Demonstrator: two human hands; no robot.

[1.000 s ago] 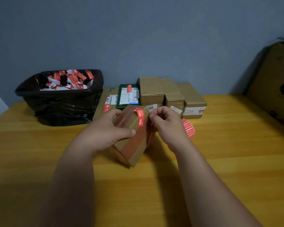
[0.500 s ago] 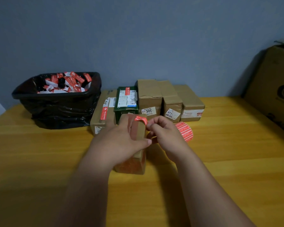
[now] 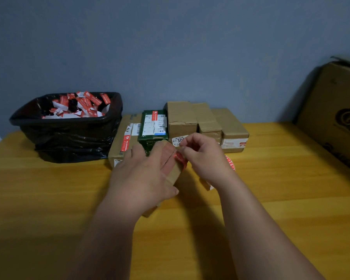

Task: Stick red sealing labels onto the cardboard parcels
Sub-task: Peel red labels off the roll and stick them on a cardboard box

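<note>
Toward the counter's [image 3: 291,199] back left corner sits a black plastic-lined bin [image 3: 69,138] heaped with red and white label scraps. Right of it, along the back edge, a row of cardboard parcels [image 3: 182,122] stands with a dark green carton [image 3: 153,130]; at least 2 there already show a red strip.

In the middle of the counter, the left hand [image 3: 141,174] grips a small brown cardboard parcel [image 3: 171,172], fingers curled over its top and thumb round the near side. 1 second ago the parcel was tipped up with the red sealing label [image 3: 179,157] arching free above it; now the parcel lies lower and flatter, and the label sits across its taped seam. The right hand [image 3: 204,158] pinches the label's end at the parcel's right edge, fingertips narrow.

This sticker looks nearly seated; wrapping and rubbing down the end probably remains.

Just behind the right wrist, a red roll of labels [image 3: 230,162] peeks out. A large brown cardboard box [image 3: 331,118] stands at the right edge.
</note>
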